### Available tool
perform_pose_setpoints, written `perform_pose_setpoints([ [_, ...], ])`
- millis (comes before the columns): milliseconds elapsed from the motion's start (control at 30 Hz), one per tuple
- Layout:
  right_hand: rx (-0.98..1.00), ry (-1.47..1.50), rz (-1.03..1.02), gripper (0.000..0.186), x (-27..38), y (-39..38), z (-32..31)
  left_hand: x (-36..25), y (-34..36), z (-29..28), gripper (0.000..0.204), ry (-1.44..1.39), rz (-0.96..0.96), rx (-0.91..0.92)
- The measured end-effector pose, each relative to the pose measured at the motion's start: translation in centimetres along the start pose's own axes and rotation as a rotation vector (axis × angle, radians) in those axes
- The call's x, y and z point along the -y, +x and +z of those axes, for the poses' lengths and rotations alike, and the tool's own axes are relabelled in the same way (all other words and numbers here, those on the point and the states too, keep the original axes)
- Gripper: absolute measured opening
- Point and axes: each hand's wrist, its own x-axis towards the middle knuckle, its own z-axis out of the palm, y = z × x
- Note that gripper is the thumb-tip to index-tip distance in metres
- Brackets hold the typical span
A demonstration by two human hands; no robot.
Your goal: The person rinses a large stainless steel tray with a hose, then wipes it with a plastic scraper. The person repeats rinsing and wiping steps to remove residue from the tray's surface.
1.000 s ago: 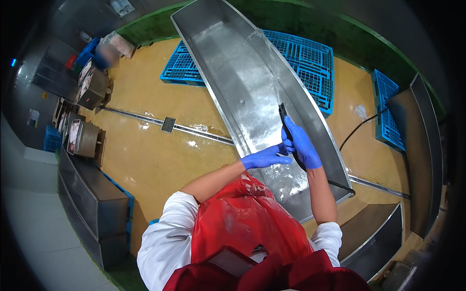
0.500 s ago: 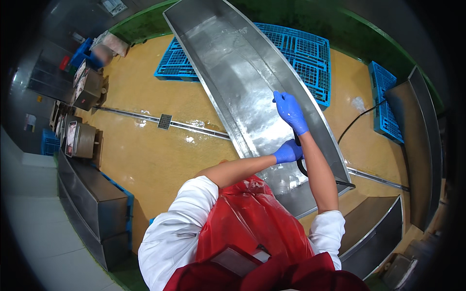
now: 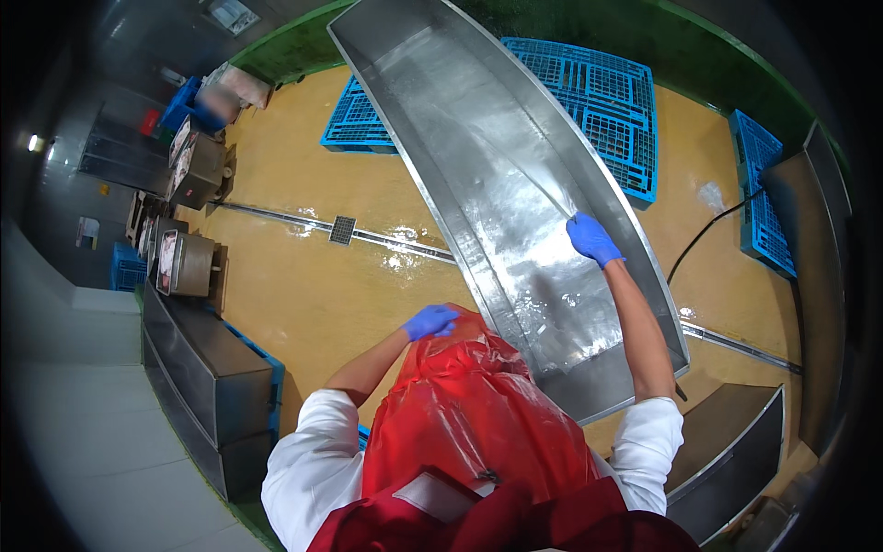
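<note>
My right hand [image 3: 594, 241], in a blue glove, is closed over the right half of a long steel trough [image 3: 460, 138]. A thin water stream runs from its fingers toward the trough's far end. The hose in that grip is hidden by the hand and forearm; a short black piece of hose [image 3: 681, 391] shows beyond the trough's near right corner. In a blue glove too, my left hand [image 3: 430, 323] is closed on the red apron [image 3: 469, 396] in front of me, left of the trough. The trough's bottom is wet and shiny.
Blue plastic pallets [image 3: 589, 110] lie behind the trough. A floor drain channel [image 3: 386, 241] crosses the wet yellow floor. Steel carts [image 3: 189, 262] stand at the left, other steel troughs [image 3: 207, 368] at both sides. A black hose [image 3: 708, 230] runs along the floor at right.
My left hand has left the black hose below my right wrist and moved left to the apron. My right hand has come nearer and slightly right. The whole view has shifted a little.
</note>
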Motion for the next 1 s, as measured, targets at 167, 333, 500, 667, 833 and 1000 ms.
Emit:
perform_pose_setpoints([
  [167,0.06,0.065,-0.083,0.039,-1.6,0.8,0.1,16.0,-6.9,-9.2,0.048,0.904,-0.278,-0.405],
  [333,0.04,0.176,-0.124,0.038,-0.4,1.5,-0.9,19.2,-11.7,-6.8,0.046,0.233,-0.621,-0.371],
  [500,0.003,0.251,-0.155,0.035,1.0,2.4,-2.4,21.2,-12.4,-4.1,0.047,0.362,-0.356,-0.281],
  [667,-0.005,0.257,-0.15,0.036,0.0,3.0,-2.6,22.2,-11.8,-3.4,0.049,0.465,-0.177,-0.237],
  [833,0.034,0.204,-0.16,0.036,0.5,2.6,-3.0,23.8,-11.8,-4.4,0.044,0.394,-0.232,-0.233],
  [1000,0.111,0.112,-0.144,0.036,-2.0,2.5,-1.3,21.5,-11.5,-3.9,0.041,0.122,-0.328,-0.323],
])
